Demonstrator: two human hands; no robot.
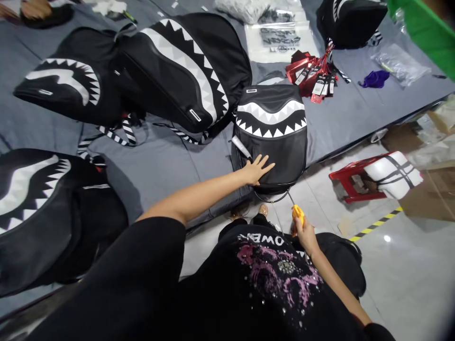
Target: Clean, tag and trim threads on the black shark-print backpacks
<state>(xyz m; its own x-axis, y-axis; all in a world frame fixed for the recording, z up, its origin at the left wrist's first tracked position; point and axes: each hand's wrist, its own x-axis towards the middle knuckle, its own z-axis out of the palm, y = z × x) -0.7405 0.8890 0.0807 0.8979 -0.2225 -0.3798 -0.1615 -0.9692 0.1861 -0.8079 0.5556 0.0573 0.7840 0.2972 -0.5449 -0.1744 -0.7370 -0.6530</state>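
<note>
A small black backpack (273, 154) with a white-and-grey shark-mouth print lies at the table's near edge. On its lower front panel rests my left hand (256, 170), flat with fingers spread. A white-and-grey tag or tube-like piece (241, 146) lies at the bag's left side, close to that hand. My right hand (304, 235) is closed around a yellow-orange-handled tool (297, 215), held below the table edge. The tool's thin, grey metal end points up toward the bag's bottom edge, near a dark loop of strap or cord (272, 201). Its exact kind is unclear.
More shark-mouth backpacks (185, 71) lie on the grey-covered table (341, 118). Red-and-black hang tags (313, 76), plastic bags (280, 40) and a purple item (375, 79) sit farther back. A red stool (350, 177) and cardboard box (433, 189) stand right. Another person's hand (35, 8) shows top left.
</note>
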